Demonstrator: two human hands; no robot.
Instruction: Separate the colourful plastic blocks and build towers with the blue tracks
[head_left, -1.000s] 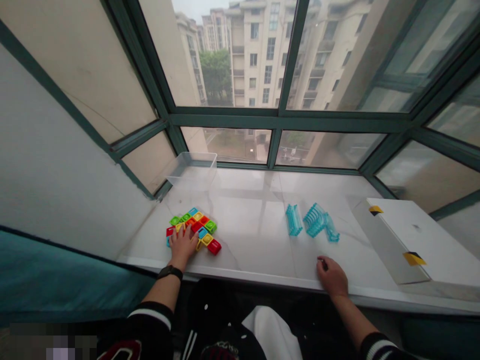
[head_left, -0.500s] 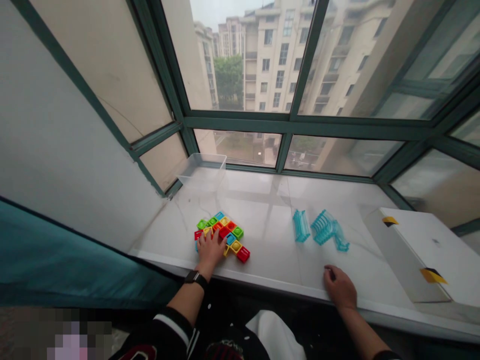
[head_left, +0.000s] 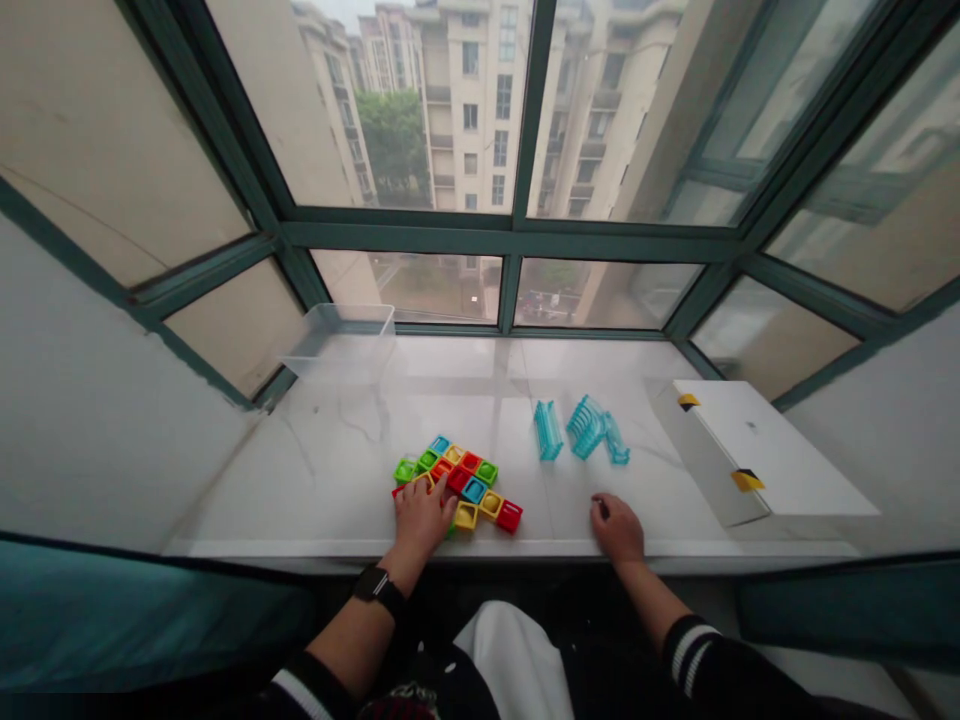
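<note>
Green window frame (head_left: 405, 236); white sill (head_left: 480, 385); left fingers (head_left: 439, 490) spread on blocks (head_left: 458, 479); right fingers (head_left: 609, 507) curled, grip unclear

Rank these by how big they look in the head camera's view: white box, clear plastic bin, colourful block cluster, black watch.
1. White box
2. Clear plastic bin and colourful block cluster: unsure; the bin sits farther away, and the left hand covers some blocks.
3. Black watch
</note>
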